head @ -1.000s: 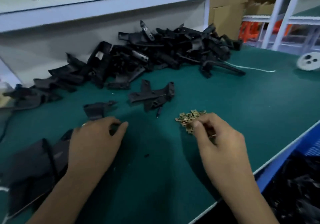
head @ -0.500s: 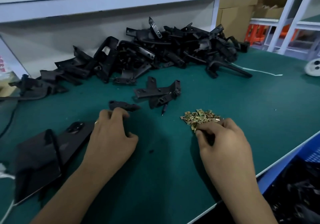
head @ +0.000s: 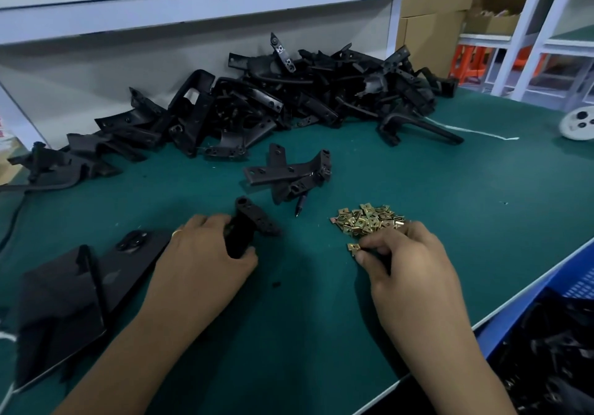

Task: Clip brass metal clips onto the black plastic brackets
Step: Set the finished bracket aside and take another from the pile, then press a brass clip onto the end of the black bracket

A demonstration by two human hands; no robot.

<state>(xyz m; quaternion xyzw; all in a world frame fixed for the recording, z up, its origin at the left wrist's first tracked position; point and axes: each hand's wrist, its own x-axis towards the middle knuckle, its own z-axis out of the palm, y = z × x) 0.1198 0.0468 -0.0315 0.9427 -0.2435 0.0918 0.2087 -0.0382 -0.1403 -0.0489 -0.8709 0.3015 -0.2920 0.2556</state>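
Nearest on the green worktop [head: 321, 334], the two hands are each busy with one half of the job. The left hand [head: 205, 254] has its fingers and thumb curled round a black bracket [head: 247, 225], whose perforated arm sticks out to the far right of the grip. The right hand [head: 405, 254] pinches a single brass clip [head: 353, 247] between thumb and fingertip, at the near edge of the clip pile [head: 366, 220] that lies just beyond its knuckles. This looks like the pick-up stage: one bracket and one clip are in hand, but they are apart and nothing is joined yet. The next move would call for bringing the clip leftward to the bracket, turning its open mouth toward the bracket's edge and lining it up with a hole before pushing it home; which way the clip now faces is too small to tell. Farther off, a loose bracket pair [head: 289, 172] rests in mid-worktop, and against the far wall lies the big bracket heap [head: 305, 99], stock still to be worked. A blue bin [head: 572, 286] sits at the near right.
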